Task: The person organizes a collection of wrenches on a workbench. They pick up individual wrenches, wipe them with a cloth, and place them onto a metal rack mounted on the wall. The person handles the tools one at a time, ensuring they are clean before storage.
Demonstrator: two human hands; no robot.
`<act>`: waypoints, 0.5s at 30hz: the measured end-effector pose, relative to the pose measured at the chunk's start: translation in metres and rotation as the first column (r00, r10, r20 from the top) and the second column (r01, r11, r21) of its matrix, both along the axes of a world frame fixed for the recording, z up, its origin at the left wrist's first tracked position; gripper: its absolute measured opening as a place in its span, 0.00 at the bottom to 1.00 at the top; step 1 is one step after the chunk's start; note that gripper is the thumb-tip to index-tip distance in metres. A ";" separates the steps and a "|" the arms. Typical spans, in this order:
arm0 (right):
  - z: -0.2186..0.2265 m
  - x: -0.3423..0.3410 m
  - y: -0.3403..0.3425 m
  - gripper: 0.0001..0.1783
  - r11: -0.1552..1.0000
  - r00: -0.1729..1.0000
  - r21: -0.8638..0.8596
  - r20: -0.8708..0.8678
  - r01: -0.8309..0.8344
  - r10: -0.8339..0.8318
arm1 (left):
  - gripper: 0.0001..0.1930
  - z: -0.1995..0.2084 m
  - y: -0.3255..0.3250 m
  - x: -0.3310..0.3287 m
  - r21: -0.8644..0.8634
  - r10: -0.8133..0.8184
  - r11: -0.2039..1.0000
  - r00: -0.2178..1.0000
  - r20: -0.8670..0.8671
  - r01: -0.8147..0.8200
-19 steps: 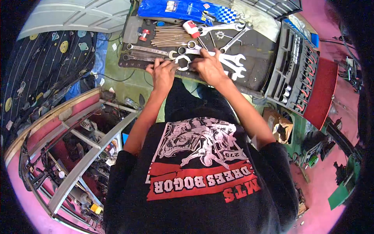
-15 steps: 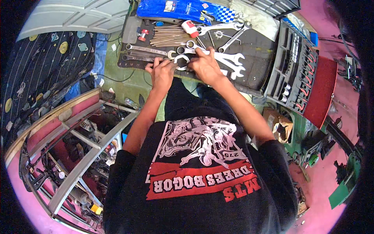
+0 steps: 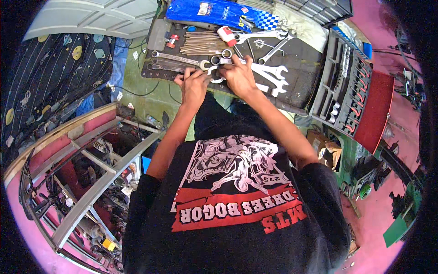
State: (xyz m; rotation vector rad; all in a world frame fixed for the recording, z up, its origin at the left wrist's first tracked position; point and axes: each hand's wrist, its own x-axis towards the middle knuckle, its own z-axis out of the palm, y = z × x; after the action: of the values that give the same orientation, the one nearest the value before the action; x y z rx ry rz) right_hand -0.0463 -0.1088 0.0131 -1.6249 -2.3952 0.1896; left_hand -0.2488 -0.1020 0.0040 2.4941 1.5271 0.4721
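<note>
Right grip has shifted toward left grip, pale curved piece between them, whether either pinches I cannot tell

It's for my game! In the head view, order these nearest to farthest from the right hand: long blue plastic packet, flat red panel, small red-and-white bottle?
1. Small red-and-white bottle, just beyond the right hand.
2. Long blue plastic packet, higher up.
3. Flat red panel, far to the right.
</note>
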 end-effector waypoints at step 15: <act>-0.009 0.055 -0.066 0.18 0.998 0.987 0.012 -0.152 0.061 -0.058 | 0.07 0.004 -0.009 0.011 0.032 -0.017 0.999 0.999 0.027 0.016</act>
State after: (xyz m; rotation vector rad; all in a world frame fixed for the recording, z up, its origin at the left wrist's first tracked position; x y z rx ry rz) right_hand 0.0083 -0.1751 0.0039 -1.6112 -2.2275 0.2719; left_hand -0.2376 -0.1107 0.0081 2.5112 1.4992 0.5301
